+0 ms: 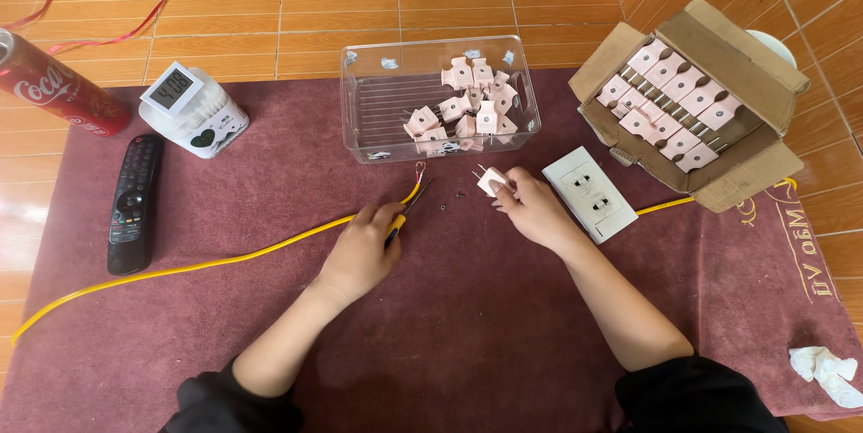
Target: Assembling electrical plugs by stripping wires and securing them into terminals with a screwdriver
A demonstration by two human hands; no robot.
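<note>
Before the clear plastic bin [360,114], the left hand [364,249] grips the stripped yellow cable [225,260]; the right hand [530,208] pinches an unwired pale-pink plug [492,181]. Joining apparently remains.

An open brown cardboard box [719,73] of pale pink plugs is sitting at the right. A red drink can [54,87] is lying far left, beside a small white digital clock screen [171,84] standing atop a white printed tub [202,123].

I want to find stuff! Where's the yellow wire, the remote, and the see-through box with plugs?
yellow wire [225,259], head view, on the stretch lying across the mat left of the left hand.
remote [132,204], head view, on its button face.
see-through box [378,105], head view, on its bare bottom, left of the plugs.
</note>
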